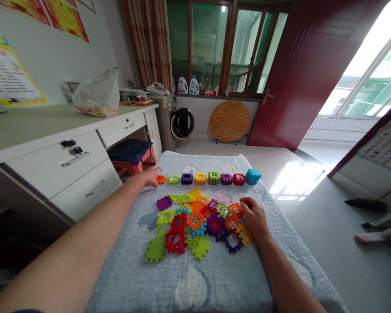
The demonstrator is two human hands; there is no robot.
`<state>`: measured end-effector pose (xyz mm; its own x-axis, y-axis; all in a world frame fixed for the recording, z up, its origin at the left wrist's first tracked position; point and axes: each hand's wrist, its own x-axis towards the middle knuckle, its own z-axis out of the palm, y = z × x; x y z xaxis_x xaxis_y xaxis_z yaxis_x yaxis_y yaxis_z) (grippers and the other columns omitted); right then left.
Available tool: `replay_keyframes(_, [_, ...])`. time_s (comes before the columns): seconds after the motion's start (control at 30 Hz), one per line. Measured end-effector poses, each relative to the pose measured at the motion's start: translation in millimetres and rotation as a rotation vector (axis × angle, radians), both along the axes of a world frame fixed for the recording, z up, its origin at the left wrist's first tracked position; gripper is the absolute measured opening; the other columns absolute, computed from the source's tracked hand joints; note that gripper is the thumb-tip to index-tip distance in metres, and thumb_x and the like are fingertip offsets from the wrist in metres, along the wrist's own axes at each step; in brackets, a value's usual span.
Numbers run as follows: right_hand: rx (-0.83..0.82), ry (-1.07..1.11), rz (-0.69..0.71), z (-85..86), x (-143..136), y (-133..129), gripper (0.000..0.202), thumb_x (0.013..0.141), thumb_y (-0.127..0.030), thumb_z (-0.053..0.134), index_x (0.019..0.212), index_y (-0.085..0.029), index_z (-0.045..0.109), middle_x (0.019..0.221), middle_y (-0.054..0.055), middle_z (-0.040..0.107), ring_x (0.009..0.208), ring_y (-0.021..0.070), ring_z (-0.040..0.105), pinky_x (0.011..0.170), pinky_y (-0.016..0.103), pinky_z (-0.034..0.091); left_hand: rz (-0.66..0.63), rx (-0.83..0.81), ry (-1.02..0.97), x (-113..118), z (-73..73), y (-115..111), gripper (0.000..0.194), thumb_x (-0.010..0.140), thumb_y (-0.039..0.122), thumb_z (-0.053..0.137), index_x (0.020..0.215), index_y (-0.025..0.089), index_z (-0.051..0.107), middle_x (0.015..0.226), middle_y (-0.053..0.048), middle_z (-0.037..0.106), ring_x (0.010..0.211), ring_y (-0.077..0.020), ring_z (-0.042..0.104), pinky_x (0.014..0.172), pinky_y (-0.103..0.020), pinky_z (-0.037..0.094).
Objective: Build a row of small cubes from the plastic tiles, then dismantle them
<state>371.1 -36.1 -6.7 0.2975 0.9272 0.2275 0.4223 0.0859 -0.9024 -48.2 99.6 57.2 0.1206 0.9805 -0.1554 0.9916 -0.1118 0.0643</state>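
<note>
My left hand (pixel 150 177) is at the left end of a row of stacked, notched plastic building tiles. Its fingers and thumb are around the left side of a small orange tile stack (pixel 160 179). My right hand (pixel 256 215) rests at the right edge of a loose heap of the same tiles, fingers curled together beside an orange tile (pixel 236 209); what the fingertips hold, if anything, is hidden. The heap mixes colours, with a red tile (pixel 175 241), a green tile (pixel 155 250) and a purple tile (pixel 164 203). A blue stack (pixel 253 176) ends the row at the right.
A pale blue patterned cloth (pixel 133 278) covers the table. To the left stand a white desk (pixel 58 124) with a plastic bag (pixel 97 95) and a red stool (pixel 132 154). Beyond are a washing machine (pixel 167 124) and a round wooden tabletop (pixel 230 121) against the wall.
</note>
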Motion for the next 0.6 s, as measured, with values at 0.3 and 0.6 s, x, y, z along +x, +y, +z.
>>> replay_keyframes(0.3, [0.05,-0.001,-0.044,3.2,1.4,-0.4,0.029,0.072,-0.041,0.053,0.082,-0.017,0.066,0.07,0.004,0.065,0.063,0.0182,0.056,0.061,0.03,0.044,-0.274,-0.042,-0.286,32.2,1.4,-102.3,0.047,0.08,0.036,0.054,0.123,0.019,0.055,0.126,-0.009,0.059,0.116,-0.0232,0.054,0.101,-0.031,0.039])
replay_keyframes(0.6, [0.025,-0.037,-0.033,5.1,-0.3,-1.8,0.03,0.069,-0.041,0.051,0.08,-0.017,0.066,0.064,0.002,0.06,0.059,0.0171,0.053,0.058,0.029,0.042,-0.183,0.193,-0.323,41.4,-26.8,-128.9,0.037,0.075,0.023,0.058,0.111,0.016,0.061,0.114,-0.011,0.061,0.107,-0.0241,0.056,0.097,-0.034,0.042])
